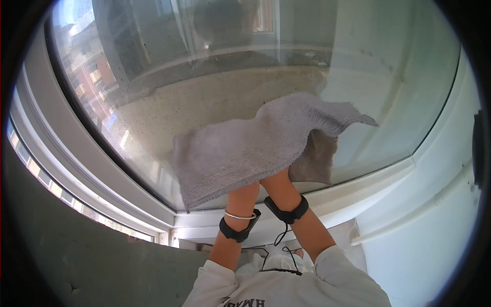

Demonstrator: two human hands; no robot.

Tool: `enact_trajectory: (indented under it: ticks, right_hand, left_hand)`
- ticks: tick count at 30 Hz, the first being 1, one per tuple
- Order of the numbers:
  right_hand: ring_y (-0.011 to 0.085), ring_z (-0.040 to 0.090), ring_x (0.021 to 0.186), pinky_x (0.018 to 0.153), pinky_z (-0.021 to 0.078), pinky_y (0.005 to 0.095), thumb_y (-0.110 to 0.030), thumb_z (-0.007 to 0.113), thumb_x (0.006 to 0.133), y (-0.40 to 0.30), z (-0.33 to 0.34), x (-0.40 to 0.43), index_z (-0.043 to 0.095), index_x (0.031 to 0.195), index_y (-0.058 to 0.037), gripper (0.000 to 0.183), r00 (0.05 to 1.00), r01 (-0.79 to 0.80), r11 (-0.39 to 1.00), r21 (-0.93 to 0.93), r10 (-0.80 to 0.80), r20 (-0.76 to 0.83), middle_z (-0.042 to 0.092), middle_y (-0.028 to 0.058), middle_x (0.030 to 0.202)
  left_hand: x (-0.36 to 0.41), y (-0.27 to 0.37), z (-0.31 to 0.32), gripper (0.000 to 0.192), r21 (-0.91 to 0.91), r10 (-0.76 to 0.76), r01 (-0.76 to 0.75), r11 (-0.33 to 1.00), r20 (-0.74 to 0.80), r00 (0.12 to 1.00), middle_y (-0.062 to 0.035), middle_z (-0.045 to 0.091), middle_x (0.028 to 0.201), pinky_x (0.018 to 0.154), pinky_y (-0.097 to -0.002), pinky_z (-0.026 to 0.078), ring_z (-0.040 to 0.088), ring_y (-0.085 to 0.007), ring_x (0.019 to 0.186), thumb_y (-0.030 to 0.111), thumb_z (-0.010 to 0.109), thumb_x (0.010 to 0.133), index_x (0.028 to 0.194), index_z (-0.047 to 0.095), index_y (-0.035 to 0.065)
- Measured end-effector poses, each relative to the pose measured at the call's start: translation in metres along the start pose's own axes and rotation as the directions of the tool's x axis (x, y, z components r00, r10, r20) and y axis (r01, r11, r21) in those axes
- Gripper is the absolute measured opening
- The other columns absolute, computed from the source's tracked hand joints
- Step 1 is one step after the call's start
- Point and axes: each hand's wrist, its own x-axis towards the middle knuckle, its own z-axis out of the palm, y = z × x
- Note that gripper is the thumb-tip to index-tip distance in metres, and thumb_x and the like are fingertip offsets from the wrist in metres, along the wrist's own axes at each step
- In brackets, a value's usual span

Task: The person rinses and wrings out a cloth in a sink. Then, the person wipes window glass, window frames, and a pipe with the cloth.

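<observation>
A wide grey-mauve ribbed cloth [238,146] with a frayed edge lies spread against a large window pane [153,99]. Both my forearms reach up under its lower edge, and the cloth covers my left hand and my right hand, so neither shows. A silver bangle [239,217] and a black strap [236,232] circle the left wrist; a second black strap [293,211] is on the right wrist. Beneath the cloth's right part, a darker brownish flap [318,157] hangs, perhaps the same cloth or its reflection in the glass.
A white window frame [345,192] runs along the pane's lower edge, and another frame member [96,149] curves up the left. Dark specks mark the glass. A white pipe [414,211] crosses the wall at right. A dull green surface [96,261] fills the lower left.
</observation>
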Motion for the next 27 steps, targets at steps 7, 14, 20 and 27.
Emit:
enact_trajectory:
  ticks: [7, 14, 20, 27]
  right_hand:
    - [0.0321, 0.025, 0.127, 0.103, 0.0193, 0.043, -0.041, 0.055, 0.079, 0.006, 0.002, -0.005, 0.03, 0.132, -0.0075, 0.068, 0.991, -0.07, 0.996, -0.059, 0.076, 0.108, 0.031, 0.0165, 0.136]
    - [0.0305, 0.04, 0.115, 0.095, 0.0311, 0.0432, -0.039, 0.057, 0.077, 0.002, 0.008, 0.032, 0.039, 0.122, -0.0041, 0.06, 0.909, -0.416, 0.775, 0.477, 0.341, 0.238, 0.042, 0.0164, 0.125]
    - [0.0302, 0.045, 0.109, 0.093, 0.0335, 0.0434, -0.036, 0.059, 0.076, 0.02, 0.025, 0.021, 0.044, 0.116, -0.0031, 0.054, 0.94, -0.257, 0.678, 0.689, 0.341, 0.014, 0.047, 0.0157, 0.119]
    - [0.0284, 0.047, 0.107, 0.093, 0.0349, 0.0423, -0.032, 0.062, 0.076, 0.056, -0.079, 0.023, 0.045, 0.114, -0.0033, 0.051, 0.998, -0.056, 0.998, 0.03, 0.055, 0.008, 0.049, 0.0141, 0.116]
  left_hand:
    - [-0.013, -0.043, 0.031, 0.038, 0.302, 0.101, -0.1, 0.948, 0.012, 0.995, -0.0129, 0.052, 0.116, 0.09, -0.0399, 0.038, 0.048, -0.0261, 0.11, 0.022, 0.056, 0.082, 0.115, 0.052, 0.0038]
    - [0.039, -0.021, 0.009, 0.038, 0.598, 0.043, -0.135, 0.79, 0.165, 0.985, -0.0105, 0.051, 0.117, 0.087, -0.035, 0.041, 0.049, -0.0242, 0.108, 0.024, 0.053, 0.085, 0.118, 0.049, 0.0059]
    - [-0.075, -0.027, 0.034, 0.041, 0.603, -0.053, -0.124, 0.788, 0.266, 0.962, -0.0106, 0.048, 0.121, 0.09, -0.0349, 0.039, 0.045, -0.0243, 0.111, 0.026, 0.054, 0.085, 0.121, 0.047, 0.0065]
    - [-0.055, -0.051, 0.123, 0.045, 0.474, -0.074, -0.121, 0.872, 0.372, 0.925, -0.0118, 0.043, 0.126, 0.095, -0.0367, 0.033, 0.039, -0.0262, 0.117, 0.026, 0.054, 0.085, 0.124, 0.043, 0.0058]
